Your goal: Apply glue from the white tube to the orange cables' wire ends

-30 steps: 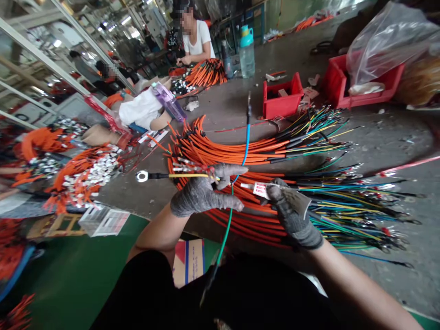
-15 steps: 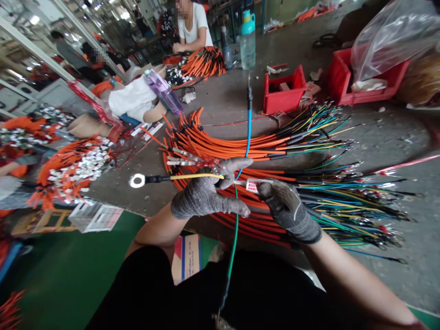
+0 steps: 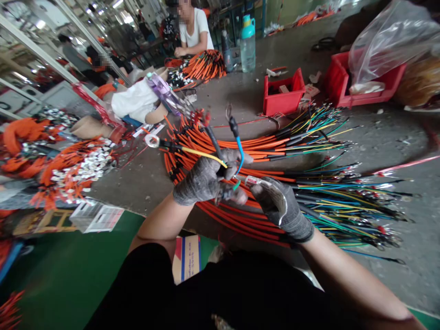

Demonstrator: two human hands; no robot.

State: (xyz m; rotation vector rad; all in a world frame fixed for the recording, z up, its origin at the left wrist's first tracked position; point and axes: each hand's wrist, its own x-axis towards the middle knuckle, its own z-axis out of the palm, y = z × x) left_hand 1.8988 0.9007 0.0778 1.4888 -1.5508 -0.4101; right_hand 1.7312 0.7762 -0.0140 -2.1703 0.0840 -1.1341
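My left hand [image 3: 206, 176], in a grey glove, is closed around a bunch of coloured wires. A yellow wire [image 3: 202, 154] with a ring terminal [image 3: 151, 140] points left from it. A blue wire [image 3: 240, 149], also ending in a ring terminal, stands up, beside a blurred dark lead [image 3: 213, 141]. Only a short piece of green wire [image 3: 236, 185] shows below the fingers. My right hand [image 3: 283, 206], gloved too, pinches a small white piece with red print [image 3: 253, 181], close to the left fingertips. Its far end is hidden by the fingers.
Bundles of orange cables [image 3: 220, 142] with loose wire ends lie on the grey table under my hands. Red bins [image 3: 283, 94] stand at the back right, near a water bottle [image 3: 248, 46]. A co-worker [image 3: 195, 27] sits across. A cardboard box [image 3: 187, 259] is below the table edge.
The wires in my left hand have swung: the yellow one's end rose, the blue one bent lower, and the long green one no longer hangs down. My right hand has shifted slightly left.
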